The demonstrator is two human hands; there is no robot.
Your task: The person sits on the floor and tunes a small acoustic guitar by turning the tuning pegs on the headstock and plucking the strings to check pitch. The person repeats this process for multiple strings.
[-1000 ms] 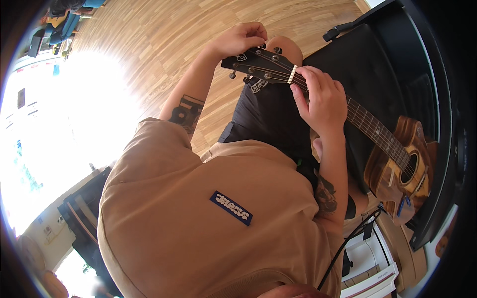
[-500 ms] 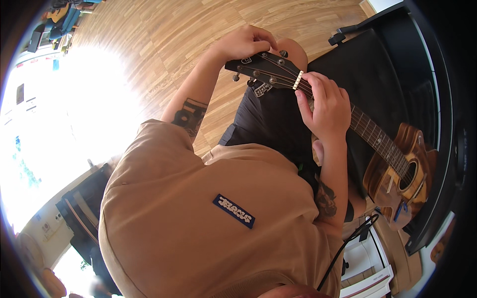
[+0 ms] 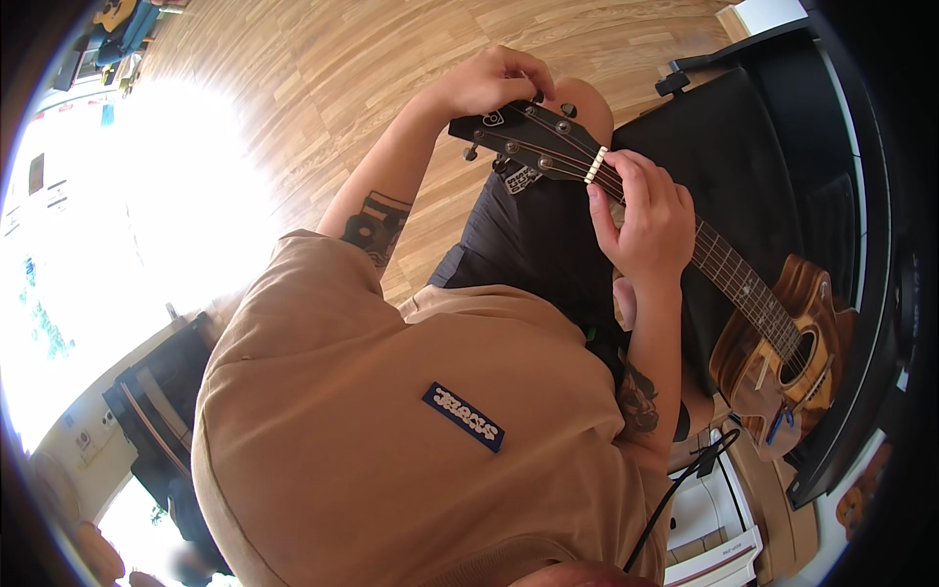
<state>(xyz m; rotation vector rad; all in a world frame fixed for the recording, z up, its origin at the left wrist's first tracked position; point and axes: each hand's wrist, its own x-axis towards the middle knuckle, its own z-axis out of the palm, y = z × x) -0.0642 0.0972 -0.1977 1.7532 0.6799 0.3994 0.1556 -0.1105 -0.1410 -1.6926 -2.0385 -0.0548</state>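
Observation:
An acoustic guitar [image 3: 743, 279] lies slanting across a black padded surface, its dark headstock [image 3: 528, 140] up by my knee and its wooden body at the right. My left hand [image 3: 496, 83] reaches over the far edge of the headstock. Its thumb and bent fingers pinch a tuning peg [image 3: 538, 97], which they partly cover. Just below the white nut [image 3: 596, 164], my right hand [image 3: 648, 215] lies over the strings and grips the guitar neck [image 3: 722, 256], thumb on the near side and fingers on the far side. Its fingertips are partly hidden.
Something clear with a blue piece [image 3: 780, 428] rests at the guitar's body. The black padded surface [image 3: 675, 142] has a raised dark rim at the right. A black cable [image 3: 675, 494] hangs beside my right arm. Wooden floor [image 3: 381, 44] spreads out ahead.
The headstock and both hands appear slightly farther right, while the guitar's body appears slightly lower and left. Both hands keep their places on the peg and neck.

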